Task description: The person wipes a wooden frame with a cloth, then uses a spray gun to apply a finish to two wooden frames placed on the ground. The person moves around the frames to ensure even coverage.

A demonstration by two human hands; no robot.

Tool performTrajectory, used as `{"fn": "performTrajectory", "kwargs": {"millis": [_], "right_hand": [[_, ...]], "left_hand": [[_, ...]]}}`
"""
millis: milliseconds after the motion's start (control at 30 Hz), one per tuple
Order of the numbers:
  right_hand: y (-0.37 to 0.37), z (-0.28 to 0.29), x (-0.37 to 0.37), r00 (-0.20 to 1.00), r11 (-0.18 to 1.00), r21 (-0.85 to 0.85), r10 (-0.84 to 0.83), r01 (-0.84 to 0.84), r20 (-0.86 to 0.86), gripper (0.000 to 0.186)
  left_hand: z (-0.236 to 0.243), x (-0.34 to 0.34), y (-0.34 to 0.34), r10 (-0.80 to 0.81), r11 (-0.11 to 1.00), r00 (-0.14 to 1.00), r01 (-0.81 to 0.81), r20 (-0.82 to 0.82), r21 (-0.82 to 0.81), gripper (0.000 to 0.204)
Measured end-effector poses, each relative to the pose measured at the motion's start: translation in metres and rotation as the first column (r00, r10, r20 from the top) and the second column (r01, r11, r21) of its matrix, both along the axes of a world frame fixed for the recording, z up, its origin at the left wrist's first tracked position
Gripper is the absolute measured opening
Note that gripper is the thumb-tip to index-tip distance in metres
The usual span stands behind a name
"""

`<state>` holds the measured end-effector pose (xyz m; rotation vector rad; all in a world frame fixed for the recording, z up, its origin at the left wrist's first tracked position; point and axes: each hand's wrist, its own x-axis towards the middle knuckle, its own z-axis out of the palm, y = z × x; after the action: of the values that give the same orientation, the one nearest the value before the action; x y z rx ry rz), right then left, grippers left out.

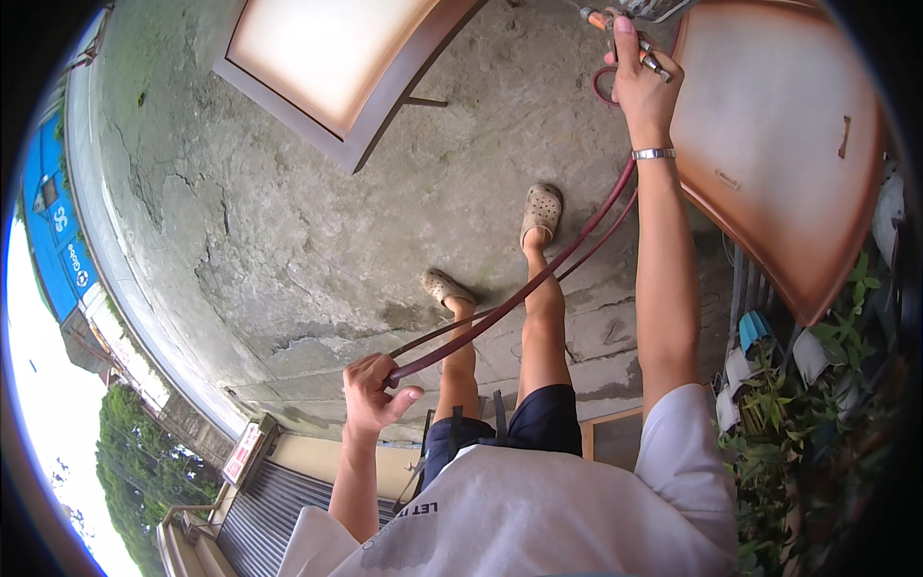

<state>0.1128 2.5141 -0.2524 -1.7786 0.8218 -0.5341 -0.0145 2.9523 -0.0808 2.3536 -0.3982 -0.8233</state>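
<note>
My right hand [642, 88] grips a spray gun [603, 23] with an orange part and metal fittings at the upper right, thumb along its top. My left hand [377, 394], lower middle, is curled around a dark red hose [577, 246], which runs up in two lengths beside my right forearm, with a small loop under the gun. Just right of the gun stands a curved pale panel [769, 144] shaded orange-brown around its edges. At the top left a second pale panel [317, 48], browned along its border and set in a grey frame, is raised over the concrete.
My feet in clogs stand on cracked concrete [250, 202]. Plants [779, 452] and containers [755, 332] crowd the right, under the curved panel. At left are a road [115, 279], a blue structure [53, 212], trees [144, 462] and a corrugated shutter [264, 510].
</note>
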Motion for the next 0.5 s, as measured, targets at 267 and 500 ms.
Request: {"fn": "performTrajectory", "kwargs": {"millis": [267,500], "right_hand": [[-0.095,0.004,0.049,0.984,0.985,-0.039,-0.165,0.167,0.061,0.044],[-0.059,0.004,0.03,0.99,0.993,-0.011,-0.113,0.114,0.086,0.049]], "left_hand": [[0.0,0.014,-0.058,0.035,0.998,0.999,-0.036,-0.018,-0.052,0.074],[-0.004,0.003,-0.039,0.049,0.999,0.999,-0.049,0.0,-0.024,0.075]]}}
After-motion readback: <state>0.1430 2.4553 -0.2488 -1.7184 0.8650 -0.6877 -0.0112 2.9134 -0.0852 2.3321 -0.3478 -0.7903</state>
